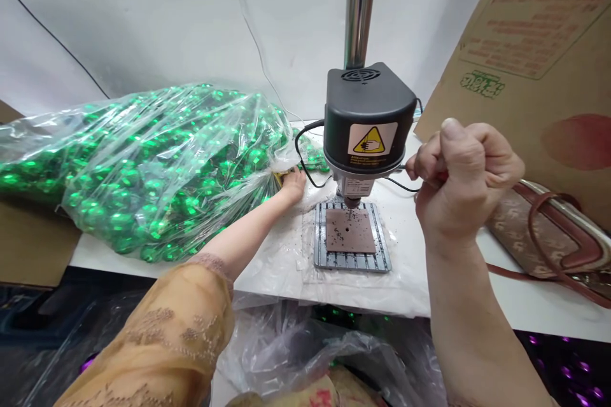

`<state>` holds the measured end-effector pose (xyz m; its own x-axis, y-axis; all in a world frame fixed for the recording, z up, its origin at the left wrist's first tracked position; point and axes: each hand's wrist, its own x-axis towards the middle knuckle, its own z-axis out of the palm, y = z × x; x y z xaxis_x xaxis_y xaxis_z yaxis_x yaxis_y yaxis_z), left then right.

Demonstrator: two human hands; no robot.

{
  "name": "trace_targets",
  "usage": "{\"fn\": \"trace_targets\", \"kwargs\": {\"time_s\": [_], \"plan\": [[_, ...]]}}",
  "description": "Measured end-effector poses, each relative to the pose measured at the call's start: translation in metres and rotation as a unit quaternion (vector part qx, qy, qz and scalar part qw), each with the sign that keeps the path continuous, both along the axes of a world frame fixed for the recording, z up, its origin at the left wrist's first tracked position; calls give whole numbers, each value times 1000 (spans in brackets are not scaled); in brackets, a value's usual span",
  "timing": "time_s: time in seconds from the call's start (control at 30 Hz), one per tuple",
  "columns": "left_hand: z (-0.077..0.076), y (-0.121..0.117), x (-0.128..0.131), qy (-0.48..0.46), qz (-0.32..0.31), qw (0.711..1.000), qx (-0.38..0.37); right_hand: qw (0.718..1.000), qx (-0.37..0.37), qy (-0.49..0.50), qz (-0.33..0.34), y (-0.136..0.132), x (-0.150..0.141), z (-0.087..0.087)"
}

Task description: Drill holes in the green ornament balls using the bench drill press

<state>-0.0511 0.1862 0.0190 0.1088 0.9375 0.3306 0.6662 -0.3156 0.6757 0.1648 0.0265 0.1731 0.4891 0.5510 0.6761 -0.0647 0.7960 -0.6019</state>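
gripping one drill lever (398, 169), right hand (461, 172); left hand (294, 184) at one bag (167, 172), grip unclear.

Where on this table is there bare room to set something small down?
A mostly bare patch lies between the slotted base plate and right forearm; a narrow one fronts the handbag. The left is crowded by the bag of green pieces.
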Motion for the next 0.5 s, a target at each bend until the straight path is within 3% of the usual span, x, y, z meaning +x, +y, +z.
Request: {"fn": "trace_targets", "kwargs": {"time_s": [0.1, 0.2, 0.3, 0.4, 0.5], "plan": [[4, -18, -10, 59, 25, 995, -71, 1000, 5, -1, -2, 0, 0, -2], [11, -46, -23, 67, 5, 993, -93, 1000, 3, -4, -4, 0, 1, -4], [18, -78, -31, -94, -51, 983, -148, 1000, 2, -2, -5, 0, 1, -4], [18, -109, -28, -328, -87, 908, -244, 1000, 5, 0, -7, 0, 0, -4], [11, -131, -14, -434, -91, 848, -289, 1000, 14, 5, -2, 0, -1, -3]]}}
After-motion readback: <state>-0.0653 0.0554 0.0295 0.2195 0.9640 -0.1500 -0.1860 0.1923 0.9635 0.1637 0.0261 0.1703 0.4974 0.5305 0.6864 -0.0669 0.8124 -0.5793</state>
